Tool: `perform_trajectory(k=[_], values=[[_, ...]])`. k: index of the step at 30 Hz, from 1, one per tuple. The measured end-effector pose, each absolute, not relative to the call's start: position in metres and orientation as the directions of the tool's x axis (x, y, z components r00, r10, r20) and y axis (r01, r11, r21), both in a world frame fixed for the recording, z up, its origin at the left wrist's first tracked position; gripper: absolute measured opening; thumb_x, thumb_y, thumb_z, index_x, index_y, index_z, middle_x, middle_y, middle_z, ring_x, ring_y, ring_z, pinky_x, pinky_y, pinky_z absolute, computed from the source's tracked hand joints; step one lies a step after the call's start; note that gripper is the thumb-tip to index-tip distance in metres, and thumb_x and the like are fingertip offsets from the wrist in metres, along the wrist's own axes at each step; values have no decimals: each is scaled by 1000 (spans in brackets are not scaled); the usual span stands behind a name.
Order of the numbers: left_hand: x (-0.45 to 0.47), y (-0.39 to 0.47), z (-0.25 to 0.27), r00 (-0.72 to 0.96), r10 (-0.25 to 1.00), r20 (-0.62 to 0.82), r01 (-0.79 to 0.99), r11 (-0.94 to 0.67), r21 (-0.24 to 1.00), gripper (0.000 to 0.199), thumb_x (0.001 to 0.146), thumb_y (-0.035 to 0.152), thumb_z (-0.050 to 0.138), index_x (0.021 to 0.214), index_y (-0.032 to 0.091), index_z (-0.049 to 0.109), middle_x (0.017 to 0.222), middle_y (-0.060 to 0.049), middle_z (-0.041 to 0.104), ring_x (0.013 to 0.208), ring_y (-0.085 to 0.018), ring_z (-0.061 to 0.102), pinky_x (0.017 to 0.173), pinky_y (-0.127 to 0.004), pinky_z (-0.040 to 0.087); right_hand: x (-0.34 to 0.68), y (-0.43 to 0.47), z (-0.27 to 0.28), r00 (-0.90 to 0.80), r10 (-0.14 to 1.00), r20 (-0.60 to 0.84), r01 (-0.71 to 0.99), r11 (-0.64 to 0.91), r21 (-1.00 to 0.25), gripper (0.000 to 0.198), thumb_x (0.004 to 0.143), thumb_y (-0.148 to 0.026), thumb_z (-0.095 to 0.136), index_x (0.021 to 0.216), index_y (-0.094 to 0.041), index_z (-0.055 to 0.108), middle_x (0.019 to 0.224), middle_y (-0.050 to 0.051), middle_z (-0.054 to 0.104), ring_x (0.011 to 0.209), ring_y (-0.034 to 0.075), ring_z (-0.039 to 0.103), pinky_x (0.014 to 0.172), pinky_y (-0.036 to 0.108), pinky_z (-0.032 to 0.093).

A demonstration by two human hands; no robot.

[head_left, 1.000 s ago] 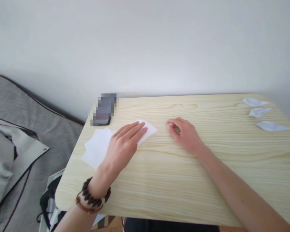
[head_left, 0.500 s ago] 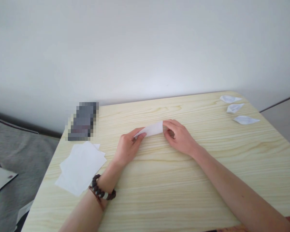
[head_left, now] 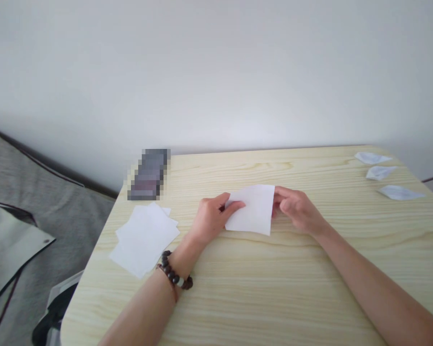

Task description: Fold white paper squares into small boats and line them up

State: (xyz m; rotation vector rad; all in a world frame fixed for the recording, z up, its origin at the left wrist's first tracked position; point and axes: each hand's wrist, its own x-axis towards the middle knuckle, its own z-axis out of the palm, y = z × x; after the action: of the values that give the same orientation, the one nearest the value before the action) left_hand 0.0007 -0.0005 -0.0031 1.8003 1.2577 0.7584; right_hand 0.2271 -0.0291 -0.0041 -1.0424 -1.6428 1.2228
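Because the held sheet [head_left: 254, 214] looks like thin white paper, it should weigh next to nothing, flex easily and crease or tear under a hard pull; its edges and corners seem the best places to take hold, with light, flat pressure. It is tilted up between the two hands, which are apart. The left hand [head_left: 212, 216] pinches the sheet's left edge, thumb flat on the visible face. The right hand [head_left: 298, 209] is at its right edge, fingers bent, some partly behind the paper; whether they grip it, I cannot tell. Left of the sheet lies a loose stack of smooth white papers [head_left: 146, 235], corners fanned out. Farther back and left of the sheet is a dark, pixelated oblong [head_left: 148, 175]. Well to the sheet's right lie three slim, pointed paper shapes [head_left: 400, 192]. Below the sheet spreads a pale, wood-grained tabletop [head_left: 274, 288].
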Motion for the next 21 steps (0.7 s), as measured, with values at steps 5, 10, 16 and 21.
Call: perform_trajectory(k=[5, 10, 16, 21], values=[[1, -3, -1, 334, 942, 21, 404, -164, 900, 41, 82, 52, 59, 64, 16, 54, 50, 4, 47, 46, -7, 41, 41, -19, 27, 223, -32, -5, -240, 970, 33, 205, 84, -975, 23, 83, -41, 65, 89, -19, 66, 65, 1, 66, 51, 12, 57, 44, 22, 47], [0, 1, 5, 418, 899, -133, 119, 91, 989, 42, 83, 55, 58, 99, 16, 59, 64, 1, 61, 52, -11, 55, 45, -20, 43, 223, -30, -7, -200, 971, 134, 283, 188, -940, 21, 88, -28, 55, 101, -21, 70, 62, -1, 64, 42, 8, 46, 37, 19, 36], [-6, 6, 10, 543, 809, -225, -61, 306, 950, 67, 83, 72, 43, 117, 15, 54, 89, -10, 70, 78, -22, 68, 62, -35, 59, 223, -30, -7, -269, 886, 377, 431, 461, -776, 45, 80, -8, 40, 107, -27, 71, 78, -1, 70, 57, 10, 55, 53, 22, 41], [-3, 5, 12, 476, 857, -197, 47, 199, 979, 45, 75, 44, 73, 107, 16, 58, 79, -2, 68, 68, -13, 63, 59, -23, 54, 223, -32, -4, -330, 857, 395, 433, 510, -743, 38, 84, -21, 48, 117, -25, 66, 75, 0, 65, 59, 12, 51, 56, 24, 41]])
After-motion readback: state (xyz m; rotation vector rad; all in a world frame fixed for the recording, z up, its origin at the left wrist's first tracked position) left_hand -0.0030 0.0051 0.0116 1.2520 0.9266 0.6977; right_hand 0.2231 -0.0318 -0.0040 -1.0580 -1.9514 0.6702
